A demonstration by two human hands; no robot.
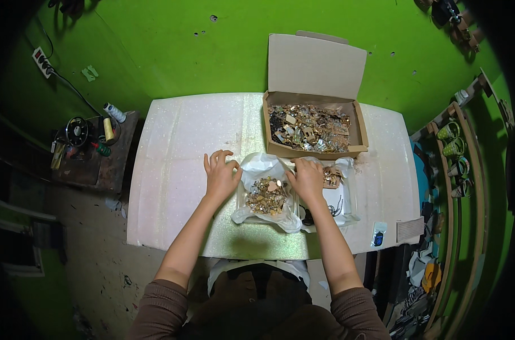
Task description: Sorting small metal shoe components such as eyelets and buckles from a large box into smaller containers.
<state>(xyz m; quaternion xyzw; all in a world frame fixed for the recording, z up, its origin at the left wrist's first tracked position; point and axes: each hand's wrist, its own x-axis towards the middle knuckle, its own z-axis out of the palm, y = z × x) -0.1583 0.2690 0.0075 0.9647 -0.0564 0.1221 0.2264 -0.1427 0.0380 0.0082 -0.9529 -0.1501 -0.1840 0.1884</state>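
Observation:
A white lining sheet [252, 163], crumpled round its edges, lies in a shallow container. It holds a heap of small gold, clear and pale decorative pieces [265, 196]. At its left edge is my left hand [219, 178], fingers spread and slightly bent, thumb beside the sheet. My right hand [307, 180] hovers over the right edge, thumb apart from the bent fingers; its fingertips are close to the sheet, and I cannot tell if they touch it. Partly under my right wrist sits a second lined container [348, 195] with brownish pieces [332, 177] and dark strands [338, 207].
Behind, an open cardboard box [314, 152] full of trinkets stands with its lid up against the green wall. A small packet [378, 234] and a grey card [410, 229] lie at the table's right front. To the left, a side table [90, 170] carries thread spools; shelving [456, 164] lines the right.

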